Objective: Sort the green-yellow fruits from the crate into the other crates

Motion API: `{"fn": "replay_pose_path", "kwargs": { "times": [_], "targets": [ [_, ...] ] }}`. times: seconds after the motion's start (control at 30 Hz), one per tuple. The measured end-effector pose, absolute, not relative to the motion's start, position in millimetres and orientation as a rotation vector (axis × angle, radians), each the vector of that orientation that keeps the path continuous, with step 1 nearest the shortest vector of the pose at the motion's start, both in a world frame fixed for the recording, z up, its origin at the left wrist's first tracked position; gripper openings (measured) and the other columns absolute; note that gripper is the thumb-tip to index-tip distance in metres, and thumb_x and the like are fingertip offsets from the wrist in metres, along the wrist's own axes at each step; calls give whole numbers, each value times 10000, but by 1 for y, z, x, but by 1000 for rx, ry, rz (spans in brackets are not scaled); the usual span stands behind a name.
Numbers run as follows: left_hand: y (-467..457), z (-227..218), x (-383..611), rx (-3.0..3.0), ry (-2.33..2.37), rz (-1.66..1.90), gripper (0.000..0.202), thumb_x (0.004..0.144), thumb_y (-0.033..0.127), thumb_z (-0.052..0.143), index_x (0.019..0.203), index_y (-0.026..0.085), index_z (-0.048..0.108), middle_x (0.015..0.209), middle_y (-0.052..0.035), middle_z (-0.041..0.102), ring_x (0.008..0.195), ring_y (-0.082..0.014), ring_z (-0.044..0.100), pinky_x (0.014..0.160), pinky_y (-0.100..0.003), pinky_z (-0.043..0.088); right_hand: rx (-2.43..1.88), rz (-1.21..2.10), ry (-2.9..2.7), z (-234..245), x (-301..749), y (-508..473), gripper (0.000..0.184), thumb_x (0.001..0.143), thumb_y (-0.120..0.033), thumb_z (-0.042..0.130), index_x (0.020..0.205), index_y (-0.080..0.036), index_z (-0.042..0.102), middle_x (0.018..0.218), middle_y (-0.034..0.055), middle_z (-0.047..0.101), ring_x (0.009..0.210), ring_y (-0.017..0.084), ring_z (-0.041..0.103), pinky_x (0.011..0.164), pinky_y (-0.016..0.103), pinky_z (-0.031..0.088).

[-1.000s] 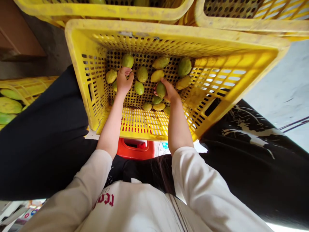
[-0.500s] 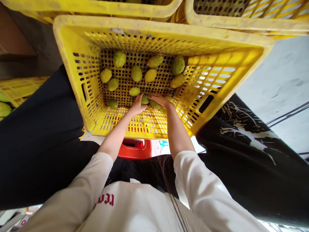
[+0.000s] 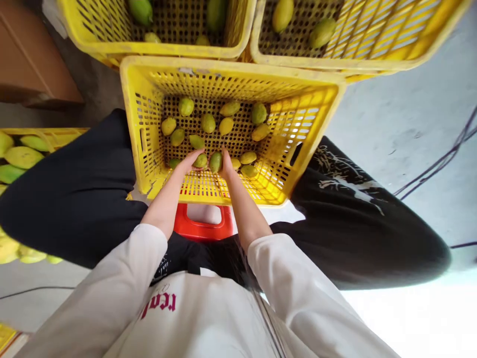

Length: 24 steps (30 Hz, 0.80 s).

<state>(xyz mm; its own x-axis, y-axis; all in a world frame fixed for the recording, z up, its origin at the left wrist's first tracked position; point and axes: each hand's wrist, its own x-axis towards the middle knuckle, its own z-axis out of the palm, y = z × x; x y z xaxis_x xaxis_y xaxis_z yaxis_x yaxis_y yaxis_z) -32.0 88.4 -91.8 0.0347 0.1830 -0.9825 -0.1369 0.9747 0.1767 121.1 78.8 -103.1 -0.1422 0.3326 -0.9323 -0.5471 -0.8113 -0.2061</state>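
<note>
Both my hands reach down to the near side of a yellow plastic crate [image 3: 233, 65]. My left hand [image 3: 189, 161] curls around a small green mango [image 3: 200, 160] close to the near wall. Against the palm and fingers of my right hand [image 3: 226, 163] rests a darker green mango [image 3: 215, 162]. Just right of that hand lie a yellowish mango [image 3: 248, 158] and a greener mango [image 3: 249, 171]. Beyond my left fingertips is another green mango [image 3: 197, 142]. Several more mangoes are spread over the perforated crate floor.
Two more yellow crates, a left one [image 3: 160, 48] and a right one [image 3: 316, 62], stand behind, with mangoes inside. A red plastic stool [image 3: 203, 231] is below the near wall. At far left are a mango-filled crate [image 3: 69, 132] and a brown box [image 3: 33, 54].
My hands have moved left along the near side, the right one further, uncovering mangoes to its right. The view has shifted, showing more of the crates behind.
</note>
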Motion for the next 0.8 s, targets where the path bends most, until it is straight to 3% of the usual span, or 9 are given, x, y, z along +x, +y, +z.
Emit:
{"fn": "replay_pose_path", "kwargs": {
  "times": [0.07,0.13,0.23,0.4,0.53,0.6,0.67,0.8],
  "targets": [
    [85,-77,-28,-105,1577,421,315,813,376,903,901,239,633,716,14,663,680,-173,673,639,-279,572,-1486,1989,457,-77,120,83,500,1124,-515,294,894,-210,616,660,11,612,764,206,706,803,416,679],
    [83,-60,-26,-217,1602,620,268,828,303,875,911,243,627,707,37,644,687,-145,669,660,-241,574,-1388,1912,604,-50,117,87,491,1106,-404,201,934,-211,618,688,29,651,811,223,735,825,440,692],
    [81,-27,-25,-351,1509,893,168,885,273,790,914,222,633,746,30,664,738,-119,692,755,-216,587,-1235,1821,641,-12,111,90,413,1072,-319,253,969,-210,639,747,52,716,856,235,763,855,468,705],
    [78,54,-15,-272,1240,1185,160,914,310,788,943,197,677,883,-30,748,989,-177,769,963,-264,602,-1002,1885,565,51,113,84,374,1092,-490,445,945,-216,652,728,44,729,776,204,744,797,429,728],
    [56,129,-7,-157,975,1229,76,984,250,690,1005,177,691,980,-48,764,1119,-180,769,1100,-293,570,-818,2019,419,97,126,68,346,1081,-498,508,951,-209,647,791,38,758,724,164,734,697,310,708],
    [34,157,-7,-88,922,1184,94,950,231,706,1029,182,692,989,-41,765,1096,-183,779,1060,-294,595,-800,2101,294,115,132,54,319,1065,-487,538,980,-202,653,781,31,752,671,150,708,587,232,652],
    [7,172,-12,-5,904,1110,216,862,224,786,1055,214,691,1008,-30,766,1091,-220,789,980,-327,633,-852,2101,130,129,135,36,316,1041,-498,574,994,-197,658,753,29,735,664,164,710,549,229,622],
    [-41,175,-29,180,927,1022,438,699,237,915,1077,263,697,1034,-22,768,841,-201,779,642,-261,593,-923,1968,-62,146,145,-5,351,995,-526,581,1074,-201,685,849,54,768,868,256,787,748,390,694]
  ]
}}
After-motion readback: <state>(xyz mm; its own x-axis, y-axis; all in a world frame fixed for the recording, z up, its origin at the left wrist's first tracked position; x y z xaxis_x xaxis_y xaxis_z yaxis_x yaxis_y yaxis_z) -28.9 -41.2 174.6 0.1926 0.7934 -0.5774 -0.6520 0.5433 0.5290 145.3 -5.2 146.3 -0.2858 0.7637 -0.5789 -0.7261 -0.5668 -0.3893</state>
